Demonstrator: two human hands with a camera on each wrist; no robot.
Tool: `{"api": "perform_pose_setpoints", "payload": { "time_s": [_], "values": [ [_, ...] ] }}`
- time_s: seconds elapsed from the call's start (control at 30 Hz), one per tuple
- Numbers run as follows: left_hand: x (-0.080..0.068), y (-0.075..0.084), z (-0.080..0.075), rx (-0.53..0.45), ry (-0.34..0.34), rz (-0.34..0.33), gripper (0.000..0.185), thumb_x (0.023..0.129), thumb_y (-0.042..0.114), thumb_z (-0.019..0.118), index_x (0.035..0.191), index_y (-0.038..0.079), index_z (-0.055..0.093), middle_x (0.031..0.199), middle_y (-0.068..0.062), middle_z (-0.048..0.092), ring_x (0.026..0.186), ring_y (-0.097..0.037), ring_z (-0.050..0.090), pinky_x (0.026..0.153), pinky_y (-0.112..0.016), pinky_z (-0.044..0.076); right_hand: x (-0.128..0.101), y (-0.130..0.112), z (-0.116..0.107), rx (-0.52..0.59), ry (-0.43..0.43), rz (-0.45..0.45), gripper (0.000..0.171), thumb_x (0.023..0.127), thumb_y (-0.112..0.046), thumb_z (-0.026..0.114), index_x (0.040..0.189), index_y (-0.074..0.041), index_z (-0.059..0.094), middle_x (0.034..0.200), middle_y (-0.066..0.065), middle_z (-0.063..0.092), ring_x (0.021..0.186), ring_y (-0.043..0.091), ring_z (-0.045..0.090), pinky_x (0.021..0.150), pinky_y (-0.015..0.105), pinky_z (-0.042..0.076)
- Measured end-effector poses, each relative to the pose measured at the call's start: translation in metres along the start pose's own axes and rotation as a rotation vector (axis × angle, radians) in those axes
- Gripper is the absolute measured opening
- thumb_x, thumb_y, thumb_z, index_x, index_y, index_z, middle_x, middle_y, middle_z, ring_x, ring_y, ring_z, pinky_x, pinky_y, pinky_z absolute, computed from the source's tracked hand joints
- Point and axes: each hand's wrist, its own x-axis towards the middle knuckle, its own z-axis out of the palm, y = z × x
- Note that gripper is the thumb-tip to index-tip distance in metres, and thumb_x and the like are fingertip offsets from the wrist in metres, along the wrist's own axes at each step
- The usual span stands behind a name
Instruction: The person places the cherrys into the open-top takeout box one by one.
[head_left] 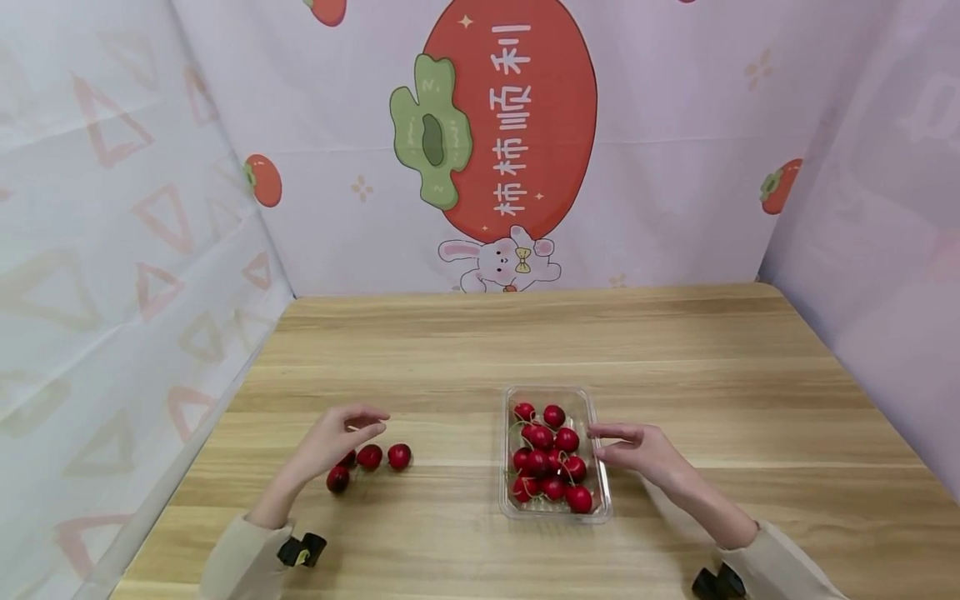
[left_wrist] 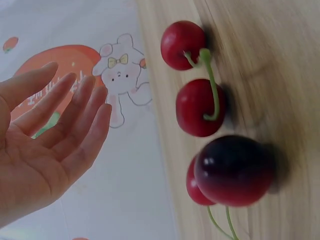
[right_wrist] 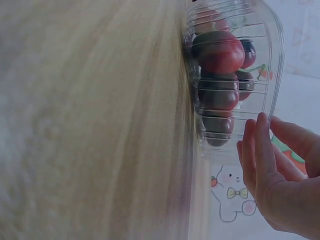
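Head view: left hand (head_left: 341,437) hovers over loose cherries (head_left: 369,457) on wooden table (head_left: 675,358), fingers relaxed, gripping nothing. Right hand (head_left: 637,450) beside right rim of clear plastic tray (head_left: 507,500), fingers extended toward rim; contact unclear. Tray holds heap of red cherries.

Left wrist view: left hand (left_wrist: 45,135) spread, palm bare, fingers straight, apart from cherries (left_wrist: 200,107) lying on table with green stems.

Right wrist view: right hand (right_wrist: 280,175) loosely extended, fingertips at tray (right_wrist: 272,75) rim, pinching nothing.

Bare left hand (head_left: 337,437) and right hand (head_left: 637,450); beige sleeves, with black wrist-mounted cameras beside the cuffs
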Motion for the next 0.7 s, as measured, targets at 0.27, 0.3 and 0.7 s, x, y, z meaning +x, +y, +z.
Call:
{"api": "perform_pose_setpoints", "payload": {
  "time_s": [0.27, 0.3, 0.7],
  "values": [
    [-0.013, -0.008, -0.011, 0.006, 0.076, -0.085, 0.03, 0.086, 0.021, 0.058, 0.105, -0.001, 0.061, 0.099, -0.015, 0.063, 0.085, -0.025, 0.06, 0.062, -0.031, 0.051, 0.0, 0.001, -0.001, 0.02, -0.011, -0.016, 0.05, 0.081, -0.018, 0.064, 0.12, 0.009, 0.049, 0.121, 0.023, 0.05, 0.091, 0.017, 0.062, 0.08, 0.021, 0.047],
    [-0.015, -0.009, -0.013, 0.003, 0.083, -0.088, 0.03, 0.086, 0.021, 0.058, 0.106, -0.002, 0.061, 0.099, -0.016, 0.063, 0.085, -0.026, 0.06, 0.062, -0.031, 0.051, 0.0, 0.001, -0.001, 0.024, -0.012, -0.018, 0.05, 0.081, -0.018, 0.064, 0.12, 0.009, 0.048, 0.121, 0.024, 0.05, 0.091, 0.017, 0.062, 0.079, 0.021, 0.047],
    [-0.035, -0.03, -0.025, 0.157, 0.17, -0.089, 0.021, 0.084, 0.009, 0.059, 0.101, -0.003, 0.061, 0.09, -0.013, 0.064, 0.08, -0.023, 0.06, 0.066, -0.027, 0.049, 0.0, 0.001, -0.001, 0.031, -0.014, -0.013, 0.052, 0.08, -0.019, 0.065, 0.12, 0.009, 0.048, 0.12, 0.024, 0.05, 0.089, 0.017, 0.062, 0.079, 0.021, 0.047]
  ]
}}
